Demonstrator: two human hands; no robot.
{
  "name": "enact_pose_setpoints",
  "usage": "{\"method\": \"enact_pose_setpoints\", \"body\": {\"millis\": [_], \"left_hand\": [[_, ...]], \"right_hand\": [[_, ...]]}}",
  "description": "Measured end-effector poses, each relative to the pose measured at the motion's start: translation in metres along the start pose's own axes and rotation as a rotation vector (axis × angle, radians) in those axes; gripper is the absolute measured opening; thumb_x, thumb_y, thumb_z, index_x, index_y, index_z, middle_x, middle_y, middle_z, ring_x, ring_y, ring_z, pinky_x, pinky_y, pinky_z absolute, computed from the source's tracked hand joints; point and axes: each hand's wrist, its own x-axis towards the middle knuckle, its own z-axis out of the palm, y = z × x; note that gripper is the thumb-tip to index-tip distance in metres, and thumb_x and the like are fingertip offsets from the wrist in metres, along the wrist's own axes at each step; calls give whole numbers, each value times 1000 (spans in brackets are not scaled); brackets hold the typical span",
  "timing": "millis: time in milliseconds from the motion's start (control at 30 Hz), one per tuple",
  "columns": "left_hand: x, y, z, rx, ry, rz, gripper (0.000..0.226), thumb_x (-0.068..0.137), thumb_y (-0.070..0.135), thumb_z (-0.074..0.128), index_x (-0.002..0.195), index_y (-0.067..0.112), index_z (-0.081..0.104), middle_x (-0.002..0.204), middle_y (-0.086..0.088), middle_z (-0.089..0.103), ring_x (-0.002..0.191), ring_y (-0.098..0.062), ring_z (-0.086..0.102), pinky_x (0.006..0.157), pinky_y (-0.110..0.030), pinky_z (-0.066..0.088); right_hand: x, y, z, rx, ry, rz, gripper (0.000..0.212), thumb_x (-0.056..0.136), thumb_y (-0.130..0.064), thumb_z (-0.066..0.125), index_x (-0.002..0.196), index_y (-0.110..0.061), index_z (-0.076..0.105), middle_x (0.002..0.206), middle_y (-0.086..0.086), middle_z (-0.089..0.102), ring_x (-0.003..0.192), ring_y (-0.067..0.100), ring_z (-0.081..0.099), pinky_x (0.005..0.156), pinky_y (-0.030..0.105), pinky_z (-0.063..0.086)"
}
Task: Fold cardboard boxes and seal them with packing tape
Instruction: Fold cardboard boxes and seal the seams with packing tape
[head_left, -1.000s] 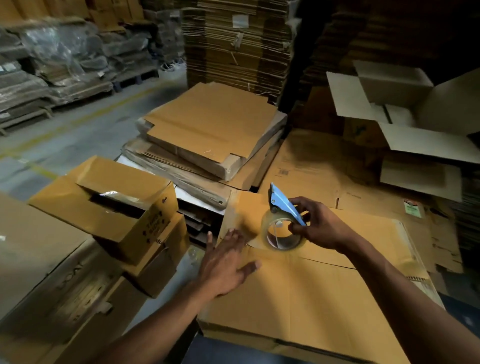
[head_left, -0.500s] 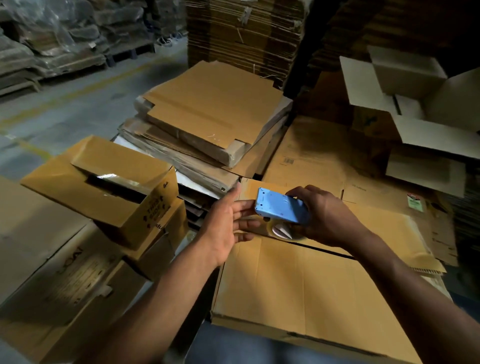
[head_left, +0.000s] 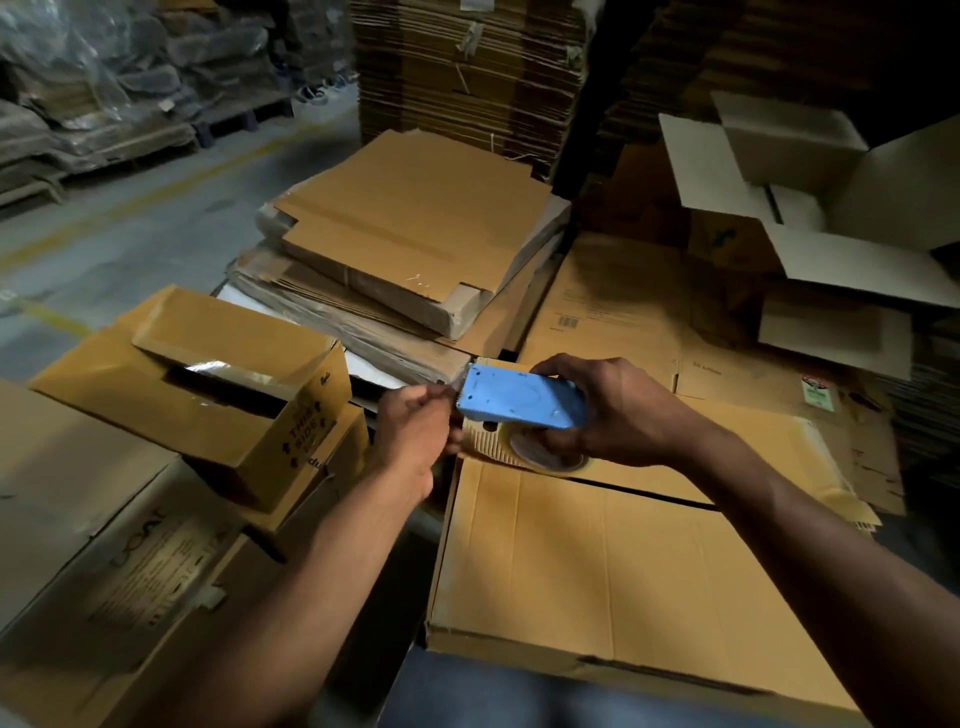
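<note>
Cardboard fills the scene. Tall stacks of flattened cartons (head_left: 467, 78) stand at the back, with a lower pile of flat sheets (head_left: 415, 234) in front of them. An open pale box (head_left: 810, 171) sits at the far right with its flaps spread. At the left, a small brown box (head_left: 208, 384) with loose top flaps rests on larger cartons. Directly below the camera lies a closed brown box (head_left: 597, 561), its two top flaps meeting at a dark seam. Both hands hover over its far edge. The right hand (head_left: 618, 410) curls around a blue tape dispenser (head_left: 519, 397), with the tape roll (head_left: 545, 457) just beneath it, touching the box. The left hand (head_left: 415, 421) has its fingers bunched at the dispenser's front tip, seemingly pinching the tape's loose end, though the clear strip is too faint to confirm.
</note>
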Motion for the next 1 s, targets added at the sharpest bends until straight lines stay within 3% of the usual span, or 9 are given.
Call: {"method": "enact_pose_setpoints", "body": {"millis": [100,267,433,667,1000], "left_hand": [[8,-7,-11,78,28,42,16,95,26,74,97,11,74,82,-5,73,52,-6,54,47,-24,46],[19,-19,-41,92,131,-8,15,95,21,74,86,10,69,78,-4,68,53,-7,51,43,-19,41],[34,-37,-45,155,147,-24,17,96,23,73,92,6,73,78,-5,69,52,-9,49,42,-21,36],[47,-66,-48,180,150,-33,21,96,24,72,86,6,71,72,-4,63,57,-13,46,50,-26,35],[55,-97,-54,144,127,-73,21,99,29,67,88,11,68,73,0,61,61,-10,49,58,-27,37]], "right_hand": [[-4,8,-5,-35,-47,-17,70,84,-51,79,143,-30,48,122,-10,63,102,8,59,69,19,53],[-19,37,-10,-106,-108,26,68,85,-45,81,142,-33,48,123,-9,63,103,8,59,72,23,57],[-16,46,8,-205,-171,63,66,87,-40,80,144,-30,48,128,-6,64,108,10,59,79,29,59],[-3,51,38,-264,-260,76,65,86,-42,79,142,-31,48,129,-8,64,113,14,61,84,37,60],[6,44,51,-327,-262,47,58,88,-42,76,138,-30,50,125,-9,66,111,15,63,80,35,59]]}}
